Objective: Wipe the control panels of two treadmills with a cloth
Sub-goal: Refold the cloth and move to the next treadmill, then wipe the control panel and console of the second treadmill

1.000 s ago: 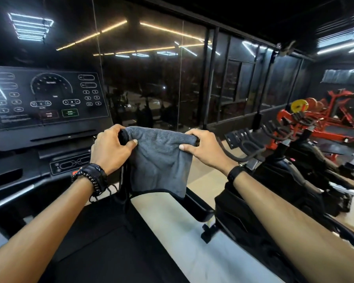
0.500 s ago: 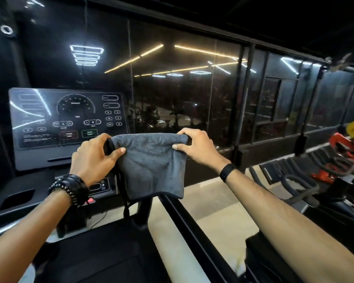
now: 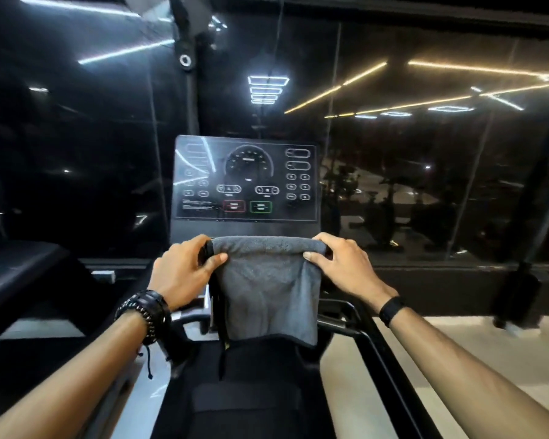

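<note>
Nearest to us, our two bare forearms reach forward over the dark treadmill deck (image 3: 244, 403), the left wrist wearing black beaded bracelets (image 3: 145, 315) and the right a plain black band (image 3: 391, 309). Both arms are almost straight and level, wrists slightly bent down.

Our left hand (image 3: 184, 274) pinches the upper left corner of the grey terry cloth (image 3: 267, 289), thumb in front and fingers curled behind; the grip is clenched on the fabric. Our right hand (image 3: 343, 267) does the same at the upper right corner, thumb pressed on the front. The top edge is stretched taut between the hands and the rest hangs free, in the air and touching nothing we can see. We judge that we hold it spread this way so a flat, wide face can meet the screen.

Just beyond the cloth's top edge stands the flat black rectangular control panel (image 3: 246, 179), tilted toward us, with a dial graphic and a red and a green button. The cloth is below it, not yet on it, so wiping here looks still to begin.

Behind is dark glass wall (image 3: 425, 172) reflecting ceiling lights.
</note>
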Demonstrator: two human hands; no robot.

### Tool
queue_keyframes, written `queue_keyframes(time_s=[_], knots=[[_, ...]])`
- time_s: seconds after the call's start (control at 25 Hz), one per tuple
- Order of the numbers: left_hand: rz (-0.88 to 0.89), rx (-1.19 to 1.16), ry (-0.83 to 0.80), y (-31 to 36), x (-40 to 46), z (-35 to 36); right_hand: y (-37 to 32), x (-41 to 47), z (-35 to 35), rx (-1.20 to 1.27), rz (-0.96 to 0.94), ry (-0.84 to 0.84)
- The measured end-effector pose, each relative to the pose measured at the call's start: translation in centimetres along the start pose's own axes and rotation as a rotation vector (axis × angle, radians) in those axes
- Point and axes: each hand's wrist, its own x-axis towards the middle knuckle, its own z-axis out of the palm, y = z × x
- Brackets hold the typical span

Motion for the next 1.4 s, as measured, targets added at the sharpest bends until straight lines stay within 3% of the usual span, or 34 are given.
queue_keyframes(time_s=[0.28,0.44,0.68,0.84,1.04,1.28,1.4], knots=[[-0.044,0.032,0.133,-10.6,8.3,-2.5,-4.7,11.7,9.2,0.133,-0.047,0.046],[-0.053,0.059,0.125,-15.3,12.6,-2.3,-6.1,17.0,13.2,0.27,-0.032,0.086],[-0.076,0.051,0.192,-19.9,19.9,-0.3,-6.5,25.2,17.7,0.434,0.048,0.052],[-0.077,0.034,0.243,-21.7,26.1,1.5,-5.9,31.8,19.6,0.539,0.042,0.137],[-0.09,0.025,0.277,-22.9,34.5,2.8,-4.1,40.5,21.4,0.575,0.015,0.274],[-0.12,-0.016,0.372,-25.6,41.9,3.7,-4.4,47.6,24.0,0.422,-0.115,0.433],[-0.092,0.018,0.391,-27.2,45.7,3.5,-5.1,50.3,25.1,0.424,-0.137,0.435]])
